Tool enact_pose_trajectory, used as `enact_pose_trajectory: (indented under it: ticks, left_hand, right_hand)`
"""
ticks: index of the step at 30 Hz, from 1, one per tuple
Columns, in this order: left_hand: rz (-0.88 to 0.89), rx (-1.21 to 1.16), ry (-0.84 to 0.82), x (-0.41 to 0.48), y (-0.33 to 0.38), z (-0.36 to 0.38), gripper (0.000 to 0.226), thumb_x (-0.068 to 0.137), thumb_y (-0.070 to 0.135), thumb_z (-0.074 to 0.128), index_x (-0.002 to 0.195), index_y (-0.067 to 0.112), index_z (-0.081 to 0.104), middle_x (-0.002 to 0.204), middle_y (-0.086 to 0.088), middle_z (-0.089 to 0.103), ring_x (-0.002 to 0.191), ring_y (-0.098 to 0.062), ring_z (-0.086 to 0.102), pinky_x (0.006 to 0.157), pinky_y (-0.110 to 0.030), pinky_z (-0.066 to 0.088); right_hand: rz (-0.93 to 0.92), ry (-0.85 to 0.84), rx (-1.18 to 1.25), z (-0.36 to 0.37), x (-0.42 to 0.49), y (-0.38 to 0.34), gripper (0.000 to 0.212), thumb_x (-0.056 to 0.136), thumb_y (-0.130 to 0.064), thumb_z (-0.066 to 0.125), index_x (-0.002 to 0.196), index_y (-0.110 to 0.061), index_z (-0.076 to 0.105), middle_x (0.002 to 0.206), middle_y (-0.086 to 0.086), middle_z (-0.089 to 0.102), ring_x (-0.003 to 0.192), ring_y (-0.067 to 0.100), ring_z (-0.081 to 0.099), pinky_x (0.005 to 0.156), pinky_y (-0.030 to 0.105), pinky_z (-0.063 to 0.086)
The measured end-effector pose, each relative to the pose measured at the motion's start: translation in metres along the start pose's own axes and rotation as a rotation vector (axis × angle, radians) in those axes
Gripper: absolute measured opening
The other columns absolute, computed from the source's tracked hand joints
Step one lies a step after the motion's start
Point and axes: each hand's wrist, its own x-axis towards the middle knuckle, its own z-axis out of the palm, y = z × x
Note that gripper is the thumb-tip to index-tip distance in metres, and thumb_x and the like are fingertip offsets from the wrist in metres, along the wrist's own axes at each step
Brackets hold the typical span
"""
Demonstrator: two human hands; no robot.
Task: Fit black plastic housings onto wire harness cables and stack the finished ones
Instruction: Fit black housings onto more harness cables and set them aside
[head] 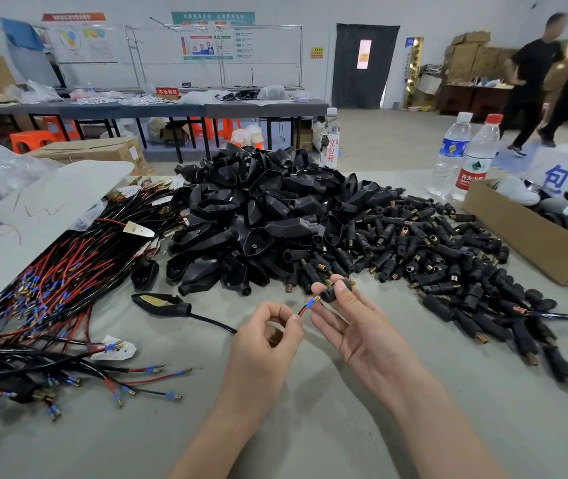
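left hand [265, 344]: thumb and forefinger pinched the red wire [302, 310]; other fingers curled in.
right hand [355, 326]: palm up; thumb and fingertips held a small black plug [336, 291]; lower fingers loosely spread.
terminal [314, 300]: blue-sleeved brass tip of the red wire, between the two hands, just beside the plug's near end; could not tell whether it touched.
fitted housing [161, 302]: lay on the table [310, 426], left of the left hand; its black cable [213, 319] ran toward that hand.
heap of housings [255, 209]: mid-table, behind both hands.
heap of plugs [431, 250]: right of the housings, behind the right hand.
wire bundle [51, 281]: far left; red and black leads with blue tips.
cardboard box [534, 243]: right edge of table.
water bottles [451, 153]: stood upright behind the plugs.
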Motion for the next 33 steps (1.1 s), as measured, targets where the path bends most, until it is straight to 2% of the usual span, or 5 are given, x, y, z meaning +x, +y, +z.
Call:
enact_pose_trajectory:
  ticks: [5,12,22,29,33]
  left_hand:
    - [-0.002,0.004,-0.008,-0.0007,0.0013,0.0000,0.013,0.095,0.027,0.063,0.082,0.030,0.061,0.056,0.002,0.048,0.058,-0.020,0.045,0.056,-0.035,0.038]
    - [0.005,-0.017,0.004,-0.0001,0.0022,-0.0002,0.017,0.095,0.023,0.063,0.080,0.031,0.061,0.057,0.004,0.050,0.058,-0.017,0.047,0.055,-0.031,0.040]
    - [-0.010,-0.024,0.005,0.0008,0.0034,0.0009,0.018,0.095,0.021,0.064,0.081,0.032,0.063,0.059,0.009,0.055,0.058,-0.014,0.050,0.061,-0.043,0.046]
    - [-0.037,-0.082,0.015,0.0024,0.0010,-0.0005,0.013,0.094,0.030,0.063,0.083,0.035,0.064,0.062,0.008,0.062,0.061,-0.008,0.057,0.062,-0.026,0.050]
    - [-0.057,-0.171,0.053,0.0036,0.0030,-0.0018,0.018,0.098,0.020,0.060,0.083,0.027,0.065,0.069,0.005,0.065,0.065,-0.010,0.060,0.065,-0.024,0.052]
  right_hand:
    - [0.001,0.003,0.004,0.0006,-0.0001,0.0008,0.037,0.083,-0.020,0.070,0.118,-0.014,0.062,0.117,0.016,0.072,0.096,0.025,0.074,0.072,0.029,0.061]
    - [-0.019,0.001,-0.047,0.0017,-0.0016,0.0006,0.037,0.082,-0.020,0.070,0.117,-0.016,0.061,0.116,0.015,0.073,0.086,0.021,0.074,0.072,0.028,0.061]
    - [-0.044,0.009,-0.057,0.0029,-0.0018,0.0012,0.038,0.082,-0.021,0.070,0.119,-0.014,0.061,0.113,0.015,0.073,0.092,0.025,0.074,0.074,0.029,0.060]
    - [-0.042,0.006,-0.094,0.0055,-0.0023,0.0058,0.041,0.079,-0.019,0.072,0.118,-0.015,0.060,0.110,0.016,0.074,0.093,0.026,0.074,0.073,0.027,0.060]
    - [-0.035,-0.014,-0.188,0.0040,-0.0026,0.0095,0.038,0.088,-0.016,0.069,0.124,-0.012,0.058,0.116,0.017,0.072,0.103,0.028,0.071,0.078,0.027,0.059]
